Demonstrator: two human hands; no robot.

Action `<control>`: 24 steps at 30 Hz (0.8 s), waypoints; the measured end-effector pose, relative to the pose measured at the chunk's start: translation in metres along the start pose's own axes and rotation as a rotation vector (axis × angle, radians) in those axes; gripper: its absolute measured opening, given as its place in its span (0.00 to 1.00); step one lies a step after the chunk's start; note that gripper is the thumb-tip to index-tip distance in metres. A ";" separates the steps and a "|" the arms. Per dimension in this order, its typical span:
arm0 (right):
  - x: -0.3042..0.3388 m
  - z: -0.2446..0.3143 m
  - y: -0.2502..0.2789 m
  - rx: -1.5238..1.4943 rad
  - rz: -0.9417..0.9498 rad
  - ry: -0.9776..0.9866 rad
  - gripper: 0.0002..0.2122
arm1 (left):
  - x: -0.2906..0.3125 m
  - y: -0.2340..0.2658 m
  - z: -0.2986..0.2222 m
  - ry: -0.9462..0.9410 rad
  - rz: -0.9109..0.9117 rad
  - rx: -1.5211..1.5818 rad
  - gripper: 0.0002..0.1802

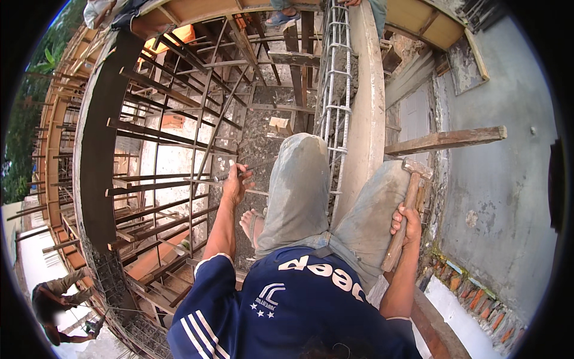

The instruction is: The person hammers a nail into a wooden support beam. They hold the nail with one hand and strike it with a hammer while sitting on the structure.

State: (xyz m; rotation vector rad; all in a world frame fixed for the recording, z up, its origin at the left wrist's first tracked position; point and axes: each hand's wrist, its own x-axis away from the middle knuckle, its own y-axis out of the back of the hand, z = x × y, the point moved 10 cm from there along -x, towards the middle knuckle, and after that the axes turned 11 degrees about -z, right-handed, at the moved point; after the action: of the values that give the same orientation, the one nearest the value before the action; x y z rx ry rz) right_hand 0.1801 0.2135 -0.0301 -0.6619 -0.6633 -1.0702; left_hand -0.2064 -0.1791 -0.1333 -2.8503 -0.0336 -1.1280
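My right hand [406, 224] is wrapped round the wooden handle of a hammer [395, 253], beside my right thigh. The hammer's blunt metal head [417, 169] points up, away from my body, near my right knee. My left hand [238, 181] is raised to the left of my left knee, thumb up and fingers curled. A dark, slim piece shows at its thumb side, too small to name. A thin rod [200, 181] lines up with this hand; whether the fingers touch it I cannot tell. My bare left foot in a sandal [252, 226] rests below.
A rebar cage [336, 96] runs ahead beside a pale concrete edge [368, 90]. Wooden props and bars [161, 137] crowd the left over a drop. A timber [445, 141] juts out at right before a grey wall [502, 179]. Another person [57, 305] is at lower left.
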 end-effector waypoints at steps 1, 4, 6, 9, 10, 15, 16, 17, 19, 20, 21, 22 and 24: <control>0.001 -0.001 0.001 0.004 -0.016 0.002 0.07 | 0.014 0.001 0.004 0.026 0.070 -0.153 0.25; 0.004 0.003 0.000 0.029 -0.043 0.008 0.07 | 0.048 -0.030 0.015 -0.107 0.517 -0.531 0.18; 0.005 0.004 -0.001 0.036 -0.048 -0.007 0.08 | 0.060 -0.050 0.020 -0.302 0.723 -0.614 0.13; 0.001 0.003 0.002 0.060 -0.056 -0.010 0.07 | 0.045 -0.046 0.044 -0.009 0.843 -0.361 0.10; 0.001 0.004 0.003 0.066 -0.059 -0.013 0.07 | 0.035 -0.045 0.055 0.068 0.877 -0.356 0.10; 0.005 0.007 -0.005 0.078 -0.054 -0.011 0.07 | 0.022 -0.057 0.065 0.474 1.046 -0.186 0.14; 0.005 0.007 -0.005 0.074 -0.059 -0.011 0.08 | 0.015 -0.052 0.068 0.523 0.929 -0.189 0.22; 0.005 0.006 -0.005 0.070 -0.063 -0.010 0.08 | 0.007 -0.041 0.072 0.492 0.813 -0.317 0.22; 0.002 0.005 -0.006 0.058 -0.050 -0.010 0.08 | -0.005 -0.015 0.069 0.412 0.573 -0.571 0.23; 0.002 0.004 -0.005 0.049 -0.038 -0.011 0.08 | -0.015 -0.001 0.081 0.380 0.560 -0.643 0.21; 0.002 0.003 -0.003 0.039 -0.025 -0.011 0.08 | -0.016 0.011 0.092 0.337 0.613 -0.705 0.18; 0.001 0.005 -0.006 0.038 -0.022 -0.010 0.08 | -0.014 0.021 0.101 0.290 0.664 -0.762 0.16; 0.005 0.005 -0.009 0.033 -0.027 -0.017 0.07 | 0.006 0.042 0.103 0.171 0.707 -0.804 0.17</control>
State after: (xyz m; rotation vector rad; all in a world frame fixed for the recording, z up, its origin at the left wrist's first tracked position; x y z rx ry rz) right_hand 0.1724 0.2115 -0.0211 -0.6350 -0.7049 -1.0778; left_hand -0.1296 -0.2128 -0.2064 -2.8331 1.6146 -1.3805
